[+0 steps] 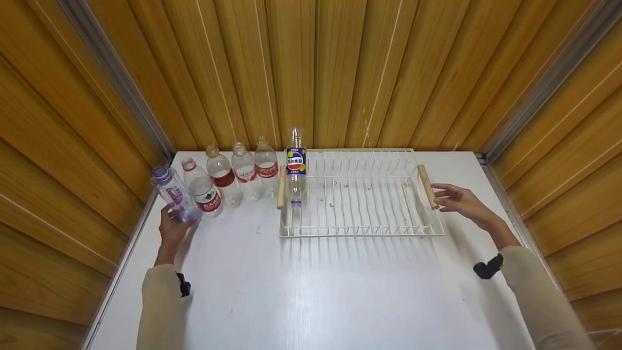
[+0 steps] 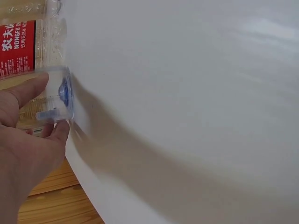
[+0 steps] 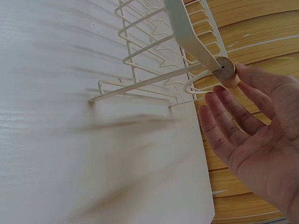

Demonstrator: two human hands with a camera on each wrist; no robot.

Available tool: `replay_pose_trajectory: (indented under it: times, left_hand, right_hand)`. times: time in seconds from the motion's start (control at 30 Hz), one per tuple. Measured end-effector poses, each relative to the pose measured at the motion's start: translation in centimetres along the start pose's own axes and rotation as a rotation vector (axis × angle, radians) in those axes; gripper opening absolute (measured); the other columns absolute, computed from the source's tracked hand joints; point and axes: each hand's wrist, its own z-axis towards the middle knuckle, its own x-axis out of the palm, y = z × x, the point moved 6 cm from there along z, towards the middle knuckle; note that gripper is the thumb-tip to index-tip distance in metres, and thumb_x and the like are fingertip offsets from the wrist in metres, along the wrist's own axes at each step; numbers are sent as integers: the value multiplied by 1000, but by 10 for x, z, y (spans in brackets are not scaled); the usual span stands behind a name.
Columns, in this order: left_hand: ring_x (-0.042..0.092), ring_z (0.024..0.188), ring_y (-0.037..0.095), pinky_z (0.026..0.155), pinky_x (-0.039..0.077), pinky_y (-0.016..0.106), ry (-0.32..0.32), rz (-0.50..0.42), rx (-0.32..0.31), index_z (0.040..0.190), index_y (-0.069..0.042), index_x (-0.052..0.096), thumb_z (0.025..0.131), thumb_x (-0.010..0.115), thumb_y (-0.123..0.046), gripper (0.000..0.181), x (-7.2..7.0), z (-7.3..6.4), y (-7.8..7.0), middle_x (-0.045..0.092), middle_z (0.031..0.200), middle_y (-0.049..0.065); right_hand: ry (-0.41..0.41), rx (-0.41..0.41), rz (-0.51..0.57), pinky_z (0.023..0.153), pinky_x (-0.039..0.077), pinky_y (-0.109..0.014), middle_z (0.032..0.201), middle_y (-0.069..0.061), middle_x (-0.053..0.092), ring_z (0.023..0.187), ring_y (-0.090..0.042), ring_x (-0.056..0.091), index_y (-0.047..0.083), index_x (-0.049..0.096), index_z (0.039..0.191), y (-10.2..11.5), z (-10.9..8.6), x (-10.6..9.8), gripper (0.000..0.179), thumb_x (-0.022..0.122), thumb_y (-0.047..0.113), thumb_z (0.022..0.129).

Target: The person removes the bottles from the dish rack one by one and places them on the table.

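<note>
My left hand (image 1: 175,228) grips the lower part of a clear plastic bottle (image 1: 176,192) with a purple label and bluish top, at the table's left. In the left wrist view, thumb and fingers lie on opposite sides of its base (image 2: 65,93). Beside it stands a clear bottle with a red Nongfu label (image 1: 206,194). Far to the right, my right hand (image 1: 461,201) touches the wooden handle (image 1: 427,187) of a white wire rack (image 1: 362,236). Its fingers are loosely bent, not wrapped round the handle. A clear bottle with a blue-and-yellow label (image 1: 296,161) is at the rack's left side.
Three more empty bottles with red labels, including a brown-necked bottle (image 1: 224,177), stand in a row left of the rack. A second wooden handle (image 1: 282,187) is on the rack's left. Wood-patterned walls (image 1: 335,73) border the white table (image 1: 330,296).
</note>
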Motion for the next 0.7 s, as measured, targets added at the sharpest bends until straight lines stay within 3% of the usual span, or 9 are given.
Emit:
replay_pose_trajectory:
  times: [0.2,0.33,0.43,0.53,0.6,0.7]
  left_hand:
    - [32,151,45,124,30,52,23,-17,-25,161,-2,13,90,68,3,90,-9,-8,2,31,161,32]
    - [37,147,43,113,44,41,13,3,-54,158,1,21,94,65,-1,78,-22,-21,8,34,159,30]
    - [55,128,37,86,51,23,-21,117,-64,149,5,39,97,62,-6,58,-32,-35,13,49,146,30]
    - [66,92,22,64,48,18,-45,260,-54,133,7,56,97,59,-11,40,-34,-48,14,64,125,29]
    - [64,76,14,60,46,20,-39,330,-28,124,8,63,96,58,-12,35,-30,-56,10,70,112,27]
    - [67,74,13,62,49,23,34,326,17,122,8,64,96,60,-12,33,-15,-63,-1,73,104,25]
  right_hand:
    - [-6,10,-14,88,58,-22,137,-23,57,102,2,67,-2,39,154,4,-1,2,59,61,21,104]
    - [10,6,4,89,58,-23,139,-31,53,103,1,66,-2,38,154,8,0,8,59,60,20,104]
    - [24,15,14,90,58,-23,139,-33,52,103,1,65,-1,37,155,9,2,11,60,60,20,104]
    - [22,29,7,90,58,-23,139,-33,52,103,2,65,0,37,155,9,1,11,60,60,21,104]
    - [10,32,3,89,58,-23,138,-31,53,103,2,65,0,37,155,8,-1,9,60,60,21,104]
    - [-6,35,-3,88,59,-24,135,-25,57,103,1,66,1,37,155,5,-5,5,60,59,22,104]
